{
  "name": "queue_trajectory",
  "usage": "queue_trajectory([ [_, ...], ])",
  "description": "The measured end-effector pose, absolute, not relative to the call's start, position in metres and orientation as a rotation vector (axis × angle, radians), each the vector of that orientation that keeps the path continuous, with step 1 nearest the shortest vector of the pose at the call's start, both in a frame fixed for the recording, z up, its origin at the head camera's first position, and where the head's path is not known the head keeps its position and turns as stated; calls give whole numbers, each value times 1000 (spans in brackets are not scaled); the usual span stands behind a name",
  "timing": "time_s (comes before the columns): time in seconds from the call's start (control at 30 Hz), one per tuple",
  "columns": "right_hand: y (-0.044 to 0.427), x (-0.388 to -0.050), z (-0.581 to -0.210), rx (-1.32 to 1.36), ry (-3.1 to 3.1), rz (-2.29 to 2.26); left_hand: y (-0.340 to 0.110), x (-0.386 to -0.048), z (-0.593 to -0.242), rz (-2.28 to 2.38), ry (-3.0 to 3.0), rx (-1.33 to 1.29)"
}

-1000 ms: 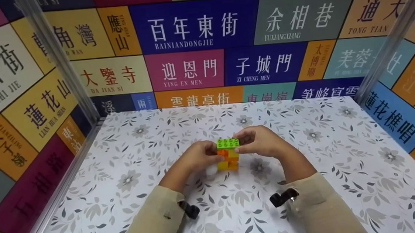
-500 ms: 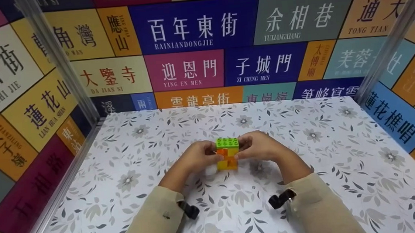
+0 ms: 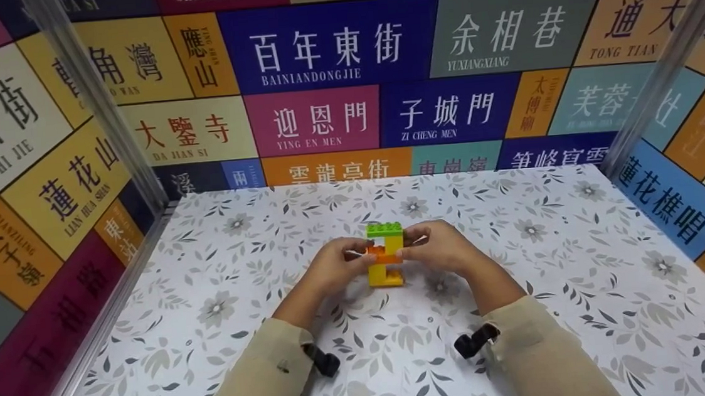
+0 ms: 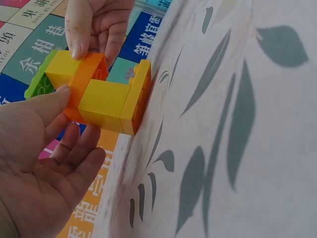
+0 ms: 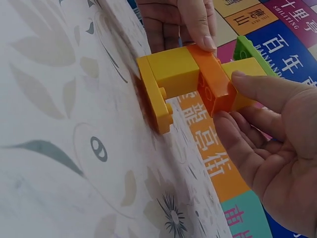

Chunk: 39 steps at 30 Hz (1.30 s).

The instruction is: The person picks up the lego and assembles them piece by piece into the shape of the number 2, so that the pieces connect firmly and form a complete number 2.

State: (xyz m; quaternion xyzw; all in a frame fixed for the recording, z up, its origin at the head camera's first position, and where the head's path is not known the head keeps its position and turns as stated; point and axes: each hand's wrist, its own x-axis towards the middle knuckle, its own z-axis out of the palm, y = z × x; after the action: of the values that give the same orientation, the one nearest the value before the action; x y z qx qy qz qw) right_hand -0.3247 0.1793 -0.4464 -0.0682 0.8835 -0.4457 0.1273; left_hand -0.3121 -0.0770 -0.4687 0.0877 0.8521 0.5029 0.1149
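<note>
A small tower of toy building bricks stands between my hands in the head view. Its green studded plate [image 3: 384, 229] tops an upper yellow brick [image 3: 394, 243], which sits at the right end of an orange brick [image 5: 210, 79]. Beneath the orange one, a lower yellow brick [image 4: 105, 101] rises from an orange-yellow base plate [image 5: 152, 94] at the tabletop. My left hand [image 3: 334, 264] grips the orange brick, its thumb across the near face. My right hand [image 3: 437, 246] pinches the upper yellow brick, thumb in front; its fingers behind are partly hidden.
The tower and hands are on a white table cover [image 3: 245, 357] printed with grey flowers and leaves. Panels with coloured street-name signs [image 3: 328, 42] enclose the back and sides. Black straps [image 3: 477, 340] hang at both sleeve cuffs.
My right hand has come down from the green plate to the upper yellow brick. The tower has tipped, showing less of the stud tops and more of the front, including a gap beneath the green plate.
</note>
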Motion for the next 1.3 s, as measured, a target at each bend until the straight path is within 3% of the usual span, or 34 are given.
queue_trajectory([
  [0.37, 177, -326, -448, -110, 2475, -1545, -76, -313, -470, 1599, 2421, 170],
  [1.3, 177, -332, -466, 9, 2237, -1690, -70, -308, -474, 1883, 1896, -6],
])
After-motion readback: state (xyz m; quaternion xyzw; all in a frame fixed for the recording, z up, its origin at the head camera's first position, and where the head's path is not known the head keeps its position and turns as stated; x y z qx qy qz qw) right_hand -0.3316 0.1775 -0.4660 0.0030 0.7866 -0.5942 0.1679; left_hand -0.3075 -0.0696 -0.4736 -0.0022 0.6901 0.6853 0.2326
